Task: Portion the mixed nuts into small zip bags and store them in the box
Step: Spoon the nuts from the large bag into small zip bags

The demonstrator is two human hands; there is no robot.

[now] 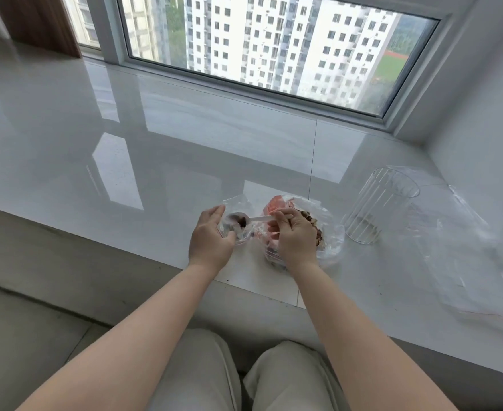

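My left hand grips a small clear zip bag and holds its mouth open on the white sill. My right hand pinches the handle of a white plastic spoon. The spoon's bowl lies inside the small bag with a few brown nuts in it. Under my right hand sits a large clear bag of mixed nuts with a pink-red patch at its top; nuts show at its right side. A clear ribbed box stands open to the right, with a few bits at its bottom.
Crumpled clear plastic bags lie to the right of the box. The glossy white sill runs back to a window; a wall closes it on the right. The sill's front edge is just below my wrists, above my knees.
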